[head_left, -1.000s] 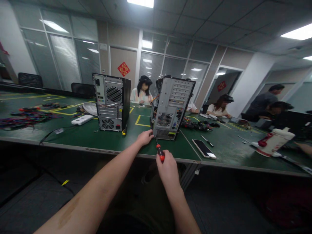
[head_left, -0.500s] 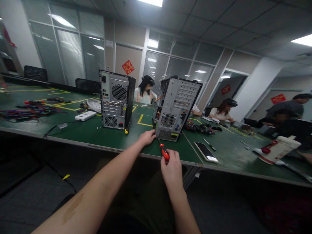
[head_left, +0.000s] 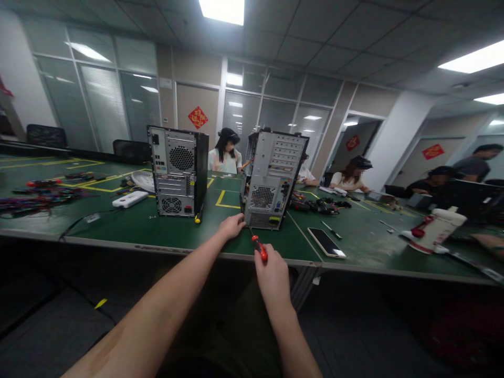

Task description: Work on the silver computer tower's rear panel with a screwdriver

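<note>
Green tabletop [head_left: 118, 226], two desktop computer towers upright on it, rear panels toward the wearer. Work is at the right-hand tower [head_left: 265, 163], which stands straight ahead near the table's front edge; through its left side, internal parts and wiring show.

Right hand [head_left: 274, 273]: fingers closed round the red-and-black handle of a screwdriver [head_left: 259, 248], shaft pointing away toward the tower's lower left rear corner. Tip at or just beside that corner; cannot tell whether it sits in a screw head. Left hand [head_left: 232, 227]: fingers curled, at the same corner, apparently touching the case; cannot tell whether they pinch anything.

Step in hand, as judged: driver work at the bottom rear edge, left hand bracing. Next move seems to call for a firmly seated tip, the shaft in line with the fastener and a case that does not slide.

Nearby: left-hand tower [head_left: 162, 184] with a yellow-ended tool [head_left: 198, 220] at its base; smartphone [head_left: 326, 242] to the right.
</note>
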Motion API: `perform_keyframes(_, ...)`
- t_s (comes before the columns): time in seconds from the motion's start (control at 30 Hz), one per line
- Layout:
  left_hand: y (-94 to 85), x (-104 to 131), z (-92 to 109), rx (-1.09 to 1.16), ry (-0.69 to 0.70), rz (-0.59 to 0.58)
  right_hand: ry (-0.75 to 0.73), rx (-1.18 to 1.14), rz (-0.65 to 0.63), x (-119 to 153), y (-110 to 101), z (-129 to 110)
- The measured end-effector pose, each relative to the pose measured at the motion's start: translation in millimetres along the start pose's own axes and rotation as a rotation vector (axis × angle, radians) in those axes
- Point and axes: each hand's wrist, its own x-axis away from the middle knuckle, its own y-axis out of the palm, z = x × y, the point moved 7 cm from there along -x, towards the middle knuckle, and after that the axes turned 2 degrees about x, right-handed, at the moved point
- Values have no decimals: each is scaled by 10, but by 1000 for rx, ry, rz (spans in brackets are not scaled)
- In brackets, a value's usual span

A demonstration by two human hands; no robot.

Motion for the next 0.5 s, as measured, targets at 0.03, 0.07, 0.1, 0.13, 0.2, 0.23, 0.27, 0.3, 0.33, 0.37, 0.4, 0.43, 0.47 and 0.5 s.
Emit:
perform_keyframes(0.03, 3, -4, -7, 6, 3, 3, -13, 21, 5, 5, -9, -12)
perform_keyframes(0.07, 4, -6, -11, 12, 7, 5, -24, 46, 7, 10, -15, -22)
perform_keyframes(0.1, 3, -6, -10, 19, 12, 5, -34, 69, 6, 14, -18, -31)
perform_keyframes(0.13, 1, -5, -7, 25, 17, 7, -42, 89, 4, 17, -19, -39)
perform_keyframes(0.2, -7, 0, 0, 35, 16, 8, -55, 116, -2, 19, -18, -53)
perform_keyframes(0.23, -10, 3, 3, 40, 13, 8, -59, 120, -4, 19, -17, -60)
perform_keyframes(0.27, -13, 6, 5, 44, 9, 9, -59, 117, -6, 17, -17, -65)
perform_keyframes(0.3, -15, 8, 6, 49, 5, 10, -53, 111, -10, 16, -16, -68)
perform_keyframes(0.33, -15, 10, 5, 55, 1, 9, -40, 104, -15, 13, -15, -66)
perform_keyframes(0.37, -12, 11, 4, 63, 1, 8, -24, 94, -24, 11, -9, -62)
perform_keyframes(0.4, -9, 11, 2, 70, 1, 7, -5, 80, -38, 9, 0, -57)
perform_keyframes(0.43, -5, 10, 1, 77, 4, 7, 14, 62, -56, 7, 13, -51)
perform_keyframes(0.47, -1, 8, -2, 83, 8, 8, 34, 43, -74, 6, 26, -44)
perform_keyframes(0.5, 3, 6, -4, 87, 12, 11, 54, 27, -89, 6, 37, -36)
